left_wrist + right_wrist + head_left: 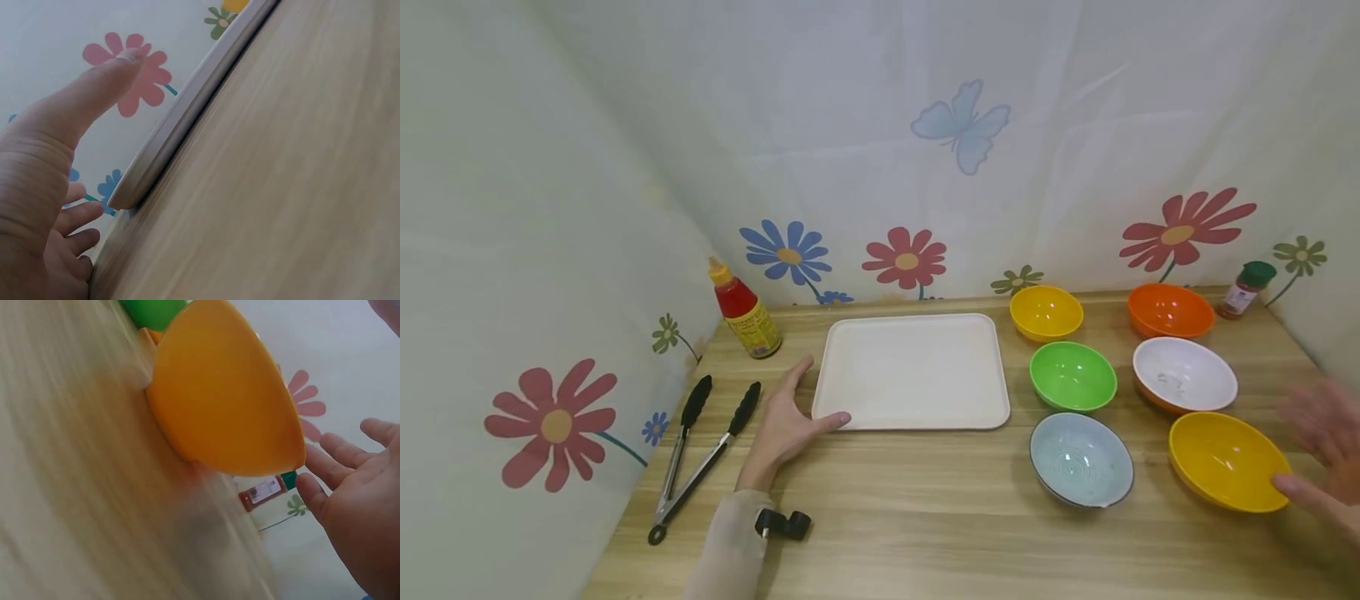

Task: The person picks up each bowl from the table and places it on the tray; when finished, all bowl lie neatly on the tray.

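At the left end of the white tray (913,372) my left hand (784,427) is spread, its thumb by the near left corner and its fingers along the short side. The left wrist view shows the thumb (81,100) raised above the tray's rim (181,112), fingers loosely bent. On the far right my right hand (1337,467), blurred in the head view, reaches the large yellow bowl (1228,462). Its fingertips are right at the bowl's rim, with the fingers extended rather than curled round it. That bowl (219,394) stands upright on the table.
Left of the tray lie spread tongs (692,462), with a red sauce bottle (745,312) behind. Beside the yellow bowl are a pale blue bowl (1081,460), green bowl (1072,377), white bowl (1184,374), small yellow bowl (1046,313), orange bowl (1171,311) and green-capped jar (1245,290).
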A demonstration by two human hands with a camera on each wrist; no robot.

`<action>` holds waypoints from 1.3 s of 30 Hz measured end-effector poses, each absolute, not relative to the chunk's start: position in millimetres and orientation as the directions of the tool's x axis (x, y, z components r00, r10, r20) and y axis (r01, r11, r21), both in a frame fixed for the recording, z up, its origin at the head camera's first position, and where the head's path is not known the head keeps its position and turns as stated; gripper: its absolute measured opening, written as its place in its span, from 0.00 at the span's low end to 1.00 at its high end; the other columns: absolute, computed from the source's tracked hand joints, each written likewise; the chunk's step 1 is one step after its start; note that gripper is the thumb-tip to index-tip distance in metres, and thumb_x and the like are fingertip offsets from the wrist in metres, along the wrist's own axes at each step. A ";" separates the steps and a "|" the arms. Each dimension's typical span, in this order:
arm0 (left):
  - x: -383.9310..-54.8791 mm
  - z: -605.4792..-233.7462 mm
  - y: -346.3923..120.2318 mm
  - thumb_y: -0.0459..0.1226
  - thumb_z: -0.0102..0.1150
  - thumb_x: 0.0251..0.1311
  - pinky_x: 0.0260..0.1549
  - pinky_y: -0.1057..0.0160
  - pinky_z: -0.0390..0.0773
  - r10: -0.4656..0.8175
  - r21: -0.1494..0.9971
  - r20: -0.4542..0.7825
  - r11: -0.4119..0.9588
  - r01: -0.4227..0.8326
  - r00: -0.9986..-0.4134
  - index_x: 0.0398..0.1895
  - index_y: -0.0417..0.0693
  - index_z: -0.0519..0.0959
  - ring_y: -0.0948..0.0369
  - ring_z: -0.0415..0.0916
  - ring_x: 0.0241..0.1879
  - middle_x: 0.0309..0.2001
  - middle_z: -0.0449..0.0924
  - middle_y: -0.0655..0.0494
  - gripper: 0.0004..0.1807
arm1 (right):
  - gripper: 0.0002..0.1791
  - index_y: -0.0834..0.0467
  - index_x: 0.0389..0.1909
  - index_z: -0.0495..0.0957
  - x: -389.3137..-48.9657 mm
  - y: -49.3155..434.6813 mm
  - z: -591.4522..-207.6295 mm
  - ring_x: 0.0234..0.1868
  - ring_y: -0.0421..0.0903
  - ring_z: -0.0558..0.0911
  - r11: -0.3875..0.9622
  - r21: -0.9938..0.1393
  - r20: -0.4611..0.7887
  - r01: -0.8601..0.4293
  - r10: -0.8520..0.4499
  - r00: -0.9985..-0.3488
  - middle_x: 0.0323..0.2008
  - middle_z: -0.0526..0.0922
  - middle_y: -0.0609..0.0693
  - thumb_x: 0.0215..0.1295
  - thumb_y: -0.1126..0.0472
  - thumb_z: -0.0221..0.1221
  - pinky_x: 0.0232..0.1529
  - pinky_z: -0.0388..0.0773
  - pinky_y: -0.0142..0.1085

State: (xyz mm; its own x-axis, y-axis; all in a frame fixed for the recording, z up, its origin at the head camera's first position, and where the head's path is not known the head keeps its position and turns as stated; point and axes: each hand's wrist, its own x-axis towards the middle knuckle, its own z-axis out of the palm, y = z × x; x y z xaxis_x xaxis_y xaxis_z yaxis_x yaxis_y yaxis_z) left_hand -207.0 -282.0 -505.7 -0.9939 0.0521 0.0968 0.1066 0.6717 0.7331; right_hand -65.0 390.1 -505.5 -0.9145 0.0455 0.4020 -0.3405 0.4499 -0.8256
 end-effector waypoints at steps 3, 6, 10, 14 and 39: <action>-207.8 -507.8 -284.4 0.65 0.88 0.45 0.86 0.34 0.57 0.064 0.729 0.087 0.676 0.107 -0.994 0.90 0.53 0.59 0.43 0.54 0.87 0.88 0.60 0.47 0.71 | 0.63 0.50 0.93 0.41 -62.3 387.6 -517.2 0.78 0.25 0.63 0.385 -0.844 0.417 -0.374 0.032 -0.908 0.90 0.54 0.41 0.66 0.93 0.55 0.80 0.49 0.16; -208.5 -508.6 -286.8 0.65 0.89 0.44 0.85 0.34 0.57 0.080 0.718 0.058 0.689 0.097 -0.995 0.89 0.53 0.60 0.41 0.55 0.87 0.87 0.62 0.46 0.71 | 0.63 0.52 0.92 0.45 -58.9 381.6 -522.9 0.76 0.27 0.65 0.379 -0.849 0.409 -0.368 0.030 -0.912 0.85 0.60 0.36 0.63 0.93 0.57 0.79 0.50 0.15; -210.2 -508.4 -288.8 0.63 0.91 0.43 0.85 0.33 0.57 0.124 0.695 0.031 0.710 0.111 -0.992 0.89 0.54 0.60 0.39 0.55 0.87 0.88 0.60 0.44 0.72 | 0.66 0.54 0.92 0.47 -55.5 375.2 -524.1 0.74 0.27 0.67 0.368 -0.851 0.409 -0.374 0.019 -0.912 0.82 0.64 0.32 0.57 0.95 0.60 0.78 0.51 0.15; -211.9 -507.5 -288.8 0.62 0.91 0.42 0.85 0.31 0.56 0.163 0.680 0.035 0.719 0.143 -0.986 0.88 0.51 0.62 0.37 0.53 0.87 0.88 0.58 0.40 0.71 | 0.69 0.59 0.91 0.48 -54.7 375.4 -525.0 0.76 0.30 0.68 0.201 -0.884 0.429 -0.422 -0.010 -0.903 0.81 0.68 0.35 0.49 0.98 0.61 0.79 0.52 0.15; -210.8 -505.4 -291.8 0.61 0.90 0.46 0.86 0.33 0.56 0.156 0.676 0.009 0.727 0.121 -0.988 0.88 0.50 0.63 0.38 0.51 0.88 0.88 0.56 0.39 0.68 | 0.66 0.46 0.91 0.51 -55.9 378.7 -533.2 0.61 0.16 0.67 0.544 -0.830 0.185 -0.125 0.056 -0.981 0.71 0.63 0.24 0.60 0.77 0.79 0.57 0.66 0.05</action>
State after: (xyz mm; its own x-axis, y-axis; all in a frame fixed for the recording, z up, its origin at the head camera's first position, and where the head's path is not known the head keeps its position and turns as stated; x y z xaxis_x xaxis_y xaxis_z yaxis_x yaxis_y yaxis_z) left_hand -210.8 -291.8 -505.4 -0.9878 0.1556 0.0089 0.1206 0.7269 0.6761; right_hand -55.9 378.7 -533.2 -0.9812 0.0558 0.1849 -0.1255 0.5436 -0.8299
